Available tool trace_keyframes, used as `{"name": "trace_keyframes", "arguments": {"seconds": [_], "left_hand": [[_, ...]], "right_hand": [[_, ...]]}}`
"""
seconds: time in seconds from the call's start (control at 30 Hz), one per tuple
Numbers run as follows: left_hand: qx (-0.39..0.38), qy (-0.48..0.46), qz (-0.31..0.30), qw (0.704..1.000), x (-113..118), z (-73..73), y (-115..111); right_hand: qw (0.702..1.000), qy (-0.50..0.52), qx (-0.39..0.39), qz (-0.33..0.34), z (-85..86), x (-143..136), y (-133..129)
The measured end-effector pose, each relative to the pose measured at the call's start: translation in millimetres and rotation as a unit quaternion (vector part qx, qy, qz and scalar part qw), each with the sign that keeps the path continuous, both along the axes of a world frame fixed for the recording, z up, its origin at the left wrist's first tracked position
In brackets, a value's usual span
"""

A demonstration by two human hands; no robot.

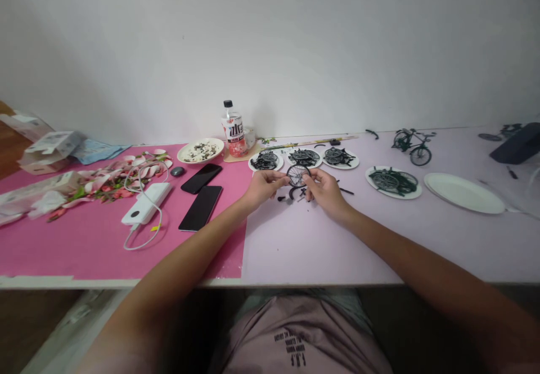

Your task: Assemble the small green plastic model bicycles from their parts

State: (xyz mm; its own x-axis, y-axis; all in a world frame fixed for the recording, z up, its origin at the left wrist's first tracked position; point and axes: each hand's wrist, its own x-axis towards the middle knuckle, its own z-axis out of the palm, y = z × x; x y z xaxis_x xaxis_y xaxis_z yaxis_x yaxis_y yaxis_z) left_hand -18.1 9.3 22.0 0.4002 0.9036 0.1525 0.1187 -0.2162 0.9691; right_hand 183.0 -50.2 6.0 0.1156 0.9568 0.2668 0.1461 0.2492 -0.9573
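Both hands meet over the pale lilac table (320, 244). My left hand (264, 185) and my right hand (324, 188) pinch a small black spoked wheel (297, 175) between their fingertips, held upright just above the tabletop. A few small dark loose parts (295, 195) lie on the table right under the wheel. Behind the hands stand three small white plates heaped with black model parts (304, 157).
A finished dark green model bicycle (411, 144) stands at the back right. Nearby are a plate with green parts (393, 181) and an empty white plate (464, 193). On the pink mat (84, 239): two phones (201, 193), a power bank (146, 203), flowers, a bottle (233, 129).
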Motion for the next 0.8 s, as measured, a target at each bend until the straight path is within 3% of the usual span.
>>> {"name": "trace_keyframes", "arguments": {"seconds": [0.23,0.43,0.8], "left_hand": [[0.097,-0.003,-0.038,0.995,1.4,-5.5,-3.9],[0.197,0.078,-0.048,0.976,-0.6,-6.4,-8.3],[0.214,0.11,-0.017,0.971,-2.0,-7.4,-6.0]], "right_hand": [[1.0,-0.005,-0.004,0.015,-1.2,-1.4,0.5],[1.0,-0.005,-0.008,0.019,-7.9,-1.9,3.6],[0.999,-0.014,-0.006,0.037,-7.1,-4.5,-0.5]]}}
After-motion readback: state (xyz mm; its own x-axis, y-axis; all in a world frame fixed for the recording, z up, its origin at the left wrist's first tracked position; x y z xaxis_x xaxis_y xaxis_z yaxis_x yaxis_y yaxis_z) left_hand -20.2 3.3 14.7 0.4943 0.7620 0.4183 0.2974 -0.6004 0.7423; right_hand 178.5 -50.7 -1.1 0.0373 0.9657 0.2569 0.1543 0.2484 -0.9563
